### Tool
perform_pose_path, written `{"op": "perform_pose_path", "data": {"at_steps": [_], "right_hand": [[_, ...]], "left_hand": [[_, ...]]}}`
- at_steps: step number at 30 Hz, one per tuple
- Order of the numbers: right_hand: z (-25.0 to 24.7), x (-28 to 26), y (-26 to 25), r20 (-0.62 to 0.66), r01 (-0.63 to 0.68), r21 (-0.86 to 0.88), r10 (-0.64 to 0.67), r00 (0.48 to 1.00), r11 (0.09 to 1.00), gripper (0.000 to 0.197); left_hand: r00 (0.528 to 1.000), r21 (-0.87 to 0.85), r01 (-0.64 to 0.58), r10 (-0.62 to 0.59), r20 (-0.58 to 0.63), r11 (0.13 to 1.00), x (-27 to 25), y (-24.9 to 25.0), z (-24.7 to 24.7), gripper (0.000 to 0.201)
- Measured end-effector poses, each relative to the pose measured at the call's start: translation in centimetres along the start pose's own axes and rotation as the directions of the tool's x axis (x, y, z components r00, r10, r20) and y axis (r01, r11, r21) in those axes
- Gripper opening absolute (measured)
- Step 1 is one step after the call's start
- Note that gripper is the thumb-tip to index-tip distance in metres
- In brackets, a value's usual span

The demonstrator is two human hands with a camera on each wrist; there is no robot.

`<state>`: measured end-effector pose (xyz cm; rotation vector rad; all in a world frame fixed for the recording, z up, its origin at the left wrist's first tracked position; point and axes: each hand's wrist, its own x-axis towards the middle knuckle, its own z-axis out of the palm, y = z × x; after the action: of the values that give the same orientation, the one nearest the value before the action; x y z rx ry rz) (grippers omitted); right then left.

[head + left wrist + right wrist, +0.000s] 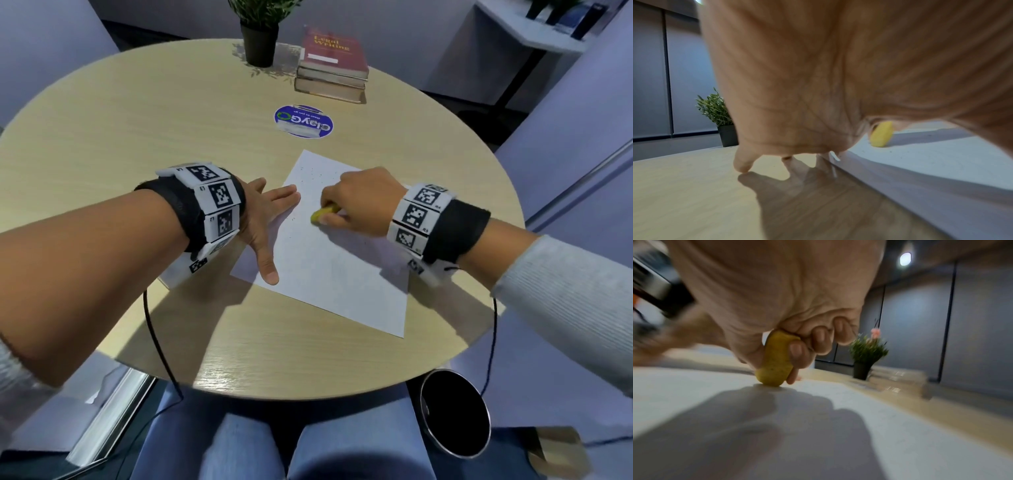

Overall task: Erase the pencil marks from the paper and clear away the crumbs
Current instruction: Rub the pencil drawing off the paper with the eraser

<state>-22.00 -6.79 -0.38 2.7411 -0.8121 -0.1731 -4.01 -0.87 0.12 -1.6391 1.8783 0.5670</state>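
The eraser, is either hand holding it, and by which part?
The right hand grips the yellow eraser by its upper part, lower end on the paper. The left hand holds nothing, lying flat on the paper's edge.

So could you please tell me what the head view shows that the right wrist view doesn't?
Head only: the left hand flat on the paper's edge, dark crumbs on the sheet, a blue sticker, the red top book.
Right wrist only: the fingers curled round the eraser, its tip on the sheet.
Both: right hand, eraser, paper, plant, table.
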Motion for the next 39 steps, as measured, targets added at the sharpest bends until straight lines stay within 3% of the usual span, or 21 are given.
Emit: {"op": "perform_pose_path", "data": {"at_steps": [2,5,10,15,20,23,28,32,36,39], "right_hand": [[0.1,-0.1,-0.6,-0.014,0.028,-0.013,-0.028,1.000,1.000,0.046],[0.2,-0.8,-3.1,-0.040,0.209,-0.024,-0.210,0.977,0.978,0.044],[0.6,-0.6,0.1,0.015,-0.032,0.045,0.031,0.999,0.999,0.045],[0.7,-1.7,-2.2,-0.080,0.118,0.010,-0.117,0.990,0.993,0.041],[0.4,-1.5,-1.0,0.023,0.010,0.101,-0.012,1.000,0.995,0.042],[0.5,-0.8,0.4,0.017,-0.121,0.084,0.120,0.993,0.989,0.043],[0.4,-1.5,-1.9,0.015,0.093,0.083,-0.094,0.995,0.992,0.043],[0.3,-0.4,0.1,0.014,-0.066,0.047,0.066,0.998,0.997,0.044],[0.2,-0.4,-2.2,0.005,0.109,0.064,-0.110,0.994,0.992,0.040],[-0.1,0.3,0.4,0.002,-0.047,0.048,0.047,0.999,0.998,0.045]], "left_hand": [[1.000,0.011,-0.001,0.001,0.001,1.000,0.1,0.1,0.1,0.145],[1.000,0.000,-0.004,0.004,-0.006,1.000,0.1,0.0,0.1,0.144],[1.000,0.022,0.014,-0.014,0.007,1.000,-0.1,0.3,-0.1,0.143],[0.999,0.023,0.032,-0.032,-0.027,0.999,0.3,0.5,0.4,0.138],[0.996,-0.019,0.037,-0.039,-0.085,0.999,0.4,1.2,1.2,0.131],[0.995,-0.022,0.034,-0.036,-0.094,0.999,0.1,1.3,0.9,0.128],[0.997,-0.049,0.034,-0.037,-0.069,0.998,0.3,0.8,1.1,0.133],[0.995,-0.038,0.030,-0.034,-0.093,0.999,0.3,1.1,1.1,0.134],[0.996,-0.046,0.038,-0.041,-0.084,0.998,0.4,1.0,1.2,0.135],[0.996,-0.057,0.030,-0.034,-0.080,0.998,0.5,0.9,1.2,0.135]]}}
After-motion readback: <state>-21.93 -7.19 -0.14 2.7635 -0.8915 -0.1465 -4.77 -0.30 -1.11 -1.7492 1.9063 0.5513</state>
